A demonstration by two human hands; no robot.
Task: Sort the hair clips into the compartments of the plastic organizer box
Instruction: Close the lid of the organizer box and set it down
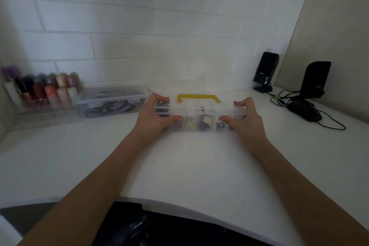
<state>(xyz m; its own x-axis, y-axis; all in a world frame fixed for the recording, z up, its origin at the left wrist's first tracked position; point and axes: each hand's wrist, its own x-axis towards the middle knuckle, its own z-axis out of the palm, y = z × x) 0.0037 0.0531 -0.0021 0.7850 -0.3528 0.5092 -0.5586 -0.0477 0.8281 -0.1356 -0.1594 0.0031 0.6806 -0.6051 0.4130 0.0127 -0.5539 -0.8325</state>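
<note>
A clear plastic organizer box (199,110) with a yellow handle (198,98) lies on the white table near the back wall. Its lid is down, or nearly so. Through the front wall I see several dark and cream hair clips (205,123) in separate compartments. My left hand (154,115) grips the box's left end, thumb on the front and fingers over the top. My right hand (242,117) grips the right end the same way.
A second clear box (111,101) holding round items sits to the left, beside a clear rack of nail polish bottles (48,90). Two black speakers (266,71) (315,79), a black mouse (305,112) and cables lie at the right. The table's front edge (179,205) curves near me.
</note>
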